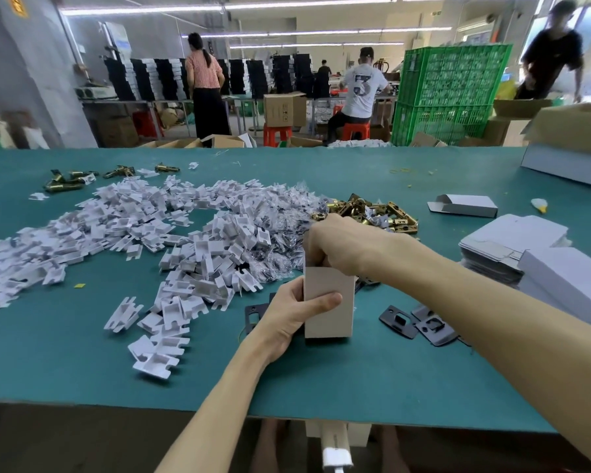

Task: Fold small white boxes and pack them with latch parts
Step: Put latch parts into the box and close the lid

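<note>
Left hand [287,322] gripping white box [328,302] upright, centre-near on the table [82,363]; thumb lying across the box's near face, fingers wrapping round its left side; box is matte card, plain, tall rectangular, bottom edge sitting on or just above the mat.

Right hand [338,244] sitting right on top of the box, knuckles up, fingers curling down into the opening; can't tell whether they're pinching anything, the fingertips being hidden.

Table top is smooth teal-green matting.

Left & centre: big loose heap of white card inserts [133,227], notched and creased, spreading far-left to near-centre. Crinkly clear plastic bags [287,213] lying just beyond the box. Shiny brass latch parts [372,209] piling up far side of the right hand. Flat black metal plates [420,324] w/ rectangular cut-outs lying just right of the box. Stack of flat white box blanks [505,244] sitting at right.
</note>
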